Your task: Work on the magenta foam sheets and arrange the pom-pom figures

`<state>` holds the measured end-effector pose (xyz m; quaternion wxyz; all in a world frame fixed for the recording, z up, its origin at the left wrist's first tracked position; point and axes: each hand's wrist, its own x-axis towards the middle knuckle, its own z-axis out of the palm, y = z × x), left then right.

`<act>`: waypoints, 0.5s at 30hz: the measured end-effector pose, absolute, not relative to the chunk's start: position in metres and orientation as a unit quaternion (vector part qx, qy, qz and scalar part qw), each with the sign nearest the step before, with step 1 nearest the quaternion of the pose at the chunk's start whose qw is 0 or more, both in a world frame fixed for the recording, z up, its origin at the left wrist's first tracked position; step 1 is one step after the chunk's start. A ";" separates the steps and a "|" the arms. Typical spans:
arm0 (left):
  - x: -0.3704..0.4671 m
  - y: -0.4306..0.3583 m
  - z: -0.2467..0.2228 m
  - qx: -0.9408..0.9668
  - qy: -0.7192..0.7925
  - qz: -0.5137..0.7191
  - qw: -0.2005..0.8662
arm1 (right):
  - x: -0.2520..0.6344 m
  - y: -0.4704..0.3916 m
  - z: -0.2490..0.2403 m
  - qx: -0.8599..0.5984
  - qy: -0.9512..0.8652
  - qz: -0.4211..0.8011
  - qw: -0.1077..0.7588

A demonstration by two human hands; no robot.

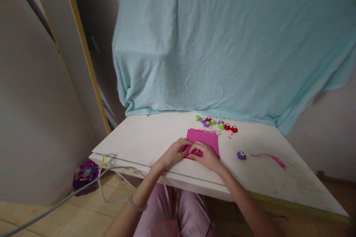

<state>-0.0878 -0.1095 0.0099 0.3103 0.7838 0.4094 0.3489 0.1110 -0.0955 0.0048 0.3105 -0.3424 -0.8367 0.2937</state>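
Observation:
Both of my hands rest on a pink sheet (204,139) lying near the front edge of the white table. My left hand (175,152) is at the sheet's lower left, fingertips bent on the pink material. Beside it, my right hand (204,154) has thumb and fingers drawn together over the sheet's lower part. The fingertips nearly meet; what they pinch is too small to make out. Small pink bits lie along the sheet's top edge. Behind the sheet sit several green, purple and red pieces with eyes, among them a red one (234,129).
A purple piece with an eye (241,155) and a pink strip (271,156) lie to the right on the white table (139,137). A light blue cloth (222,52) hangs behind. A grey cable (61,203) crosses the left front; a purple bag (85,177) is on the floor.

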 end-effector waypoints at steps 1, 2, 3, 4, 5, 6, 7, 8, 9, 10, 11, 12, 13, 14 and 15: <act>-0.088 -0.109 0.011 0.786 0.407 0.346 0.312 | 0.111 -0.095 0.004 -0.342 -0.837 0.294 0.311; -0.088 -0.109 0.012 0.788 0.404 0.342 0.314 | 0.111 -0.095 0.004 -0.343 -0.836 0.293 0.312; -0.088 -0.108 0.013 0.791 0.401 0.337 0.316 | 0.111 -0.095 0.004 -0.343 -0.836 0.293 0.312; -0.089 -0.108 0.014 0.794 0.398 0.333 0.317 | 0.111 -0.095 0.004 -0.345 -0.836 0.292 0.312; -0.089 -0.107 0.014 0.796 0.395 0.330 0.319 | 0.111 -0.095 0.004 -0.346 -0.835 0.292 0.312; -0.090 -0.106 0.014 0.798 0.392 0.329 0.320 | 0.111 -0.095 0.004 -0.347 -0.835 0.293 0.311; -0.090 -0.105 0.013 0.799 0.389 0.328 0.321 | 0.111 -0.095 0.004 -0.346 -0.835 0.294 0.311; -0.090 -0.104 0.012 0.799 0.387 0.330 0.322 | 0.111 -0.095 0.004 -0.345 -0.835 0.295 0.311; -0.090 -0.103 0.010 0.799 0.385 0.331 0.322 | 0.111 -0.095 0.004 -0.343 -0.835 0.297 0.311; -0.090 -0.102 0.009 0.798 0.384 0.333 0.323 | 0.111 -0.095 0.004 -0.341 -0.835 0.299 0.311; -0.090 -0.102 0.008 0.797 0.384 0.336 0.322 | 0.111 -0.095 0.004 -0.339 -0.835 0.300 0.312; -0.090 -0.101 0.007 0.797 0.384 0.338 0.322 | 0.110 -0.095 0.004 -0.337 -0.835 0.301 0.313; -0.090 -0.101 0.006 0.796 0.384 0.339 0.321 | 0.110 -0.095 0.003 -0.335 -0.835 0.303 0.314; -0.090 -0.101 0.006 0.796 0.385 0.340 0.320 | 0.110 -0.095 0.003 -0.335 -0.835 0.303 0.314; -0.090 -0.101 0.006 0.797 0.385 0.338 0.319 | 0.110 -0.095 0.003 -0.336 -0.834 0.304 0.315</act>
